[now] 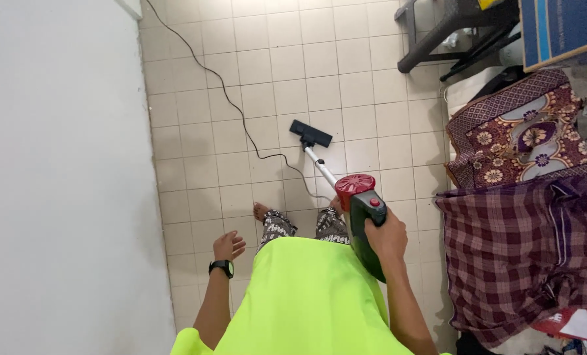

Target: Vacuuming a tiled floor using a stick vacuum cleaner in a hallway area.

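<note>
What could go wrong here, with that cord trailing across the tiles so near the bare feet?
The black cord snakes over the tiled floor and ends close to the bare foot, so a step might catch it. The floor nozzle could also run over the cord. The right hand alone carries the stick vacuum, while the left hand hangs free; hanging checked cloth beside it might snag.

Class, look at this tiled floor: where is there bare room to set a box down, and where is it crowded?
Bare cream floor tiles lie between the white wall and the patterned maroon cloths, beyond the black vacuum floor head. The thin black cord crosses the left part. The right edge is crowded: checked cloth, dark plastic chair legs.
</note>
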